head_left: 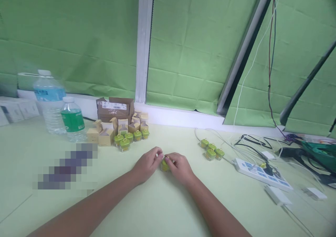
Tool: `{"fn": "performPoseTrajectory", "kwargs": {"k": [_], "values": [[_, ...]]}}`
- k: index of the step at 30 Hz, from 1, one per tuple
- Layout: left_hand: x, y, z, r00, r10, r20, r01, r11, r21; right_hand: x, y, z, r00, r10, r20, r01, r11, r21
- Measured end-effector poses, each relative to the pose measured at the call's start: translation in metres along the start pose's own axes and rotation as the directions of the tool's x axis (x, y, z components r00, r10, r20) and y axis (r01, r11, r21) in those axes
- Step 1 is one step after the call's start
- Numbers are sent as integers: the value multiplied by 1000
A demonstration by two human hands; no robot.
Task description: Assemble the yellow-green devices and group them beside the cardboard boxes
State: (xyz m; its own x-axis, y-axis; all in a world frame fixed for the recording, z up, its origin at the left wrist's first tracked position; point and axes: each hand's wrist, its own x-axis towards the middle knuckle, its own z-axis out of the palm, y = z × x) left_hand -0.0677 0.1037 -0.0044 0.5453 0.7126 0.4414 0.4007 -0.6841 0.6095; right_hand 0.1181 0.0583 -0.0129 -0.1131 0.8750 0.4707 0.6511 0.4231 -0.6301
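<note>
A small clear container with a yellow-green lid (165,165) stands on the table between my two hands, partly covered by fingers. My right hand (180,167) is closed on it from the right, thumb and fingers over its lid. At its left, my left hand (148,165) is closed in a pinch, its fingertips close to the lid; what is pinched there is too small to make out. Several matching containers (124,144) with ringed lids sit beyond my left hand. Another group of them (210,154) sits to the right.
Opened small cardboard boxes (106,136) and a larger brown carton (115,110) stand at the back left. Beside them are a large water bottle (51,106) and a green-labelled bottle (73,121). A power strip (262,174) with tangled cables (252,142) and a white adapter (278,195) lies right.
</note>
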Motion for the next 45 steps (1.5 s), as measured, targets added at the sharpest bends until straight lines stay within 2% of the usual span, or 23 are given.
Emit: {"fn": "performPoseTrajectory", "kwargs": {"k": [4, 7, 15, 18, 21, 23, 26, 28, 30, 32, 33, 35, 38, 42, 45], "values": [[-6, 9, 2, 992, 62, 108, -57, 997, -54, -1, -1, -1, 1000, -2, -24, 3, 1000, 28], [-7, 13, 7, 987, 58, 151, -53, 998, -39, -1, -3, 0, 1000, -21, -11, 22, 999, 44], [-4, 8, 7, 990, 41, 137, -34, 998, -57, -2, -9, -1, 999, -40, -37, 42, 998, 43], [-5, 8, 7, 989, 42, 143, -32, 997, -72, -2, -8, 2, 998, 3, -65, 4, 994, 105], [-4, 2, 8, 990, 16, 143, -8, 999, -52, 1, -3, 4, 987, 125, -98, -93, 955, 280], [-3, -6, 10, 993, -20, 115, 20, 1000, -4, 4, 3, 3, 958, 270, -97, -194, 858, 475], [0, -21, 11, 996, -83, 40, 81, 995, 50, 9, 12, -2, 871, 490, 25, -347, 578, 739], [2, -27, 11, 996, -92, -21, 93, 993, 79, 11, 16, -5, 807, 580, 110, -418, 429, 801], [4, -29, 10, 995, -43, -92, 55, 991, 126, 12, 18, -8, 750, 643, 157, -469, 349, 811], [4, -24, 8, 988, 46, -147, -19, 983, 182, 12, 18, -9, 714, 671, 200, -501, 291, 815], [4, -21, 8, 983, 93, -159, -59, 977, 206, 12, 16, -10, 719, 658, 222, -503, 273, 820], [2, -14, 7, 974, 177, -140, -139, 960, 243, 10, 12, -11, 773, 577, 263, -486, 273, 831], [-2, -4, 7, 961, 270, -61, -246, 933, 265, 6, 3, -14, 843, 431, 321, -482, 341, 807], [-6, 2, 7, 941, 337, 41, -337, 911, 237, 1, -6, -15, 857, 313, 410, -513, 435, 740], [-7, 3, 7, 925, 367, 99, -379, 906, 186, -1, -9, -13, 841, 251, 480, -540, 451, 711]]}}
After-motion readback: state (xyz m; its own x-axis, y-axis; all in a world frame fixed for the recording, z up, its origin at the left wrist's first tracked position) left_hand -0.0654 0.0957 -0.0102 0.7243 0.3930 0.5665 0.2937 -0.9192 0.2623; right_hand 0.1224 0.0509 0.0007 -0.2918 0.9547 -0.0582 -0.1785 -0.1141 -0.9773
